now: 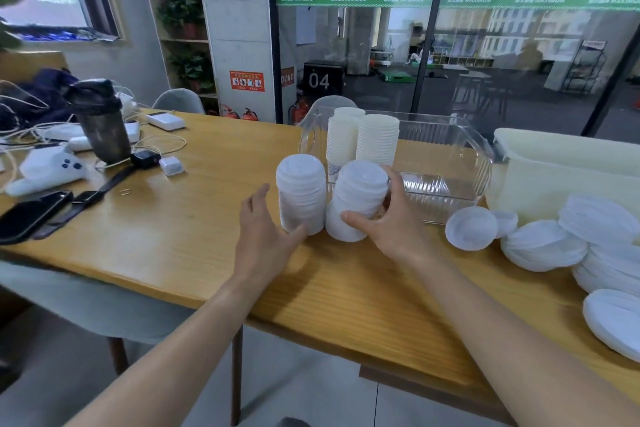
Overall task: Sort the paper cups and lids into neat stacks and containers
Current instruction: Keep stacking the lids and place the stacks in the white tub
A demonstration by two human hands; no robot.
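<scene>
Near the lower centre: left hand (263,236) spread and relaxed, thumb tip against the foot of the upright lid stack (300,194), gripping nothing; just right of it, right hand (388,222) curled round the leaning lid stack (356,201), thumb across the bottom, fingers behind the top.

Likely trouble: tilted as it is and touching the upright one, the leaning stack could fan apart or slip from a loose grip; could also nudge its neighbour over, with only a thumb there to steady it.

At the right edge: loose lids (543,246) heaped in slumping piles on the table (194,229), some near the front edge; a careless sweep of the forearm could send them off.

Further back, centre: clear bin (446,163) with two cup stacks (360,139) standing at its left end; a hasty drop beside them might topple both.
</scene>
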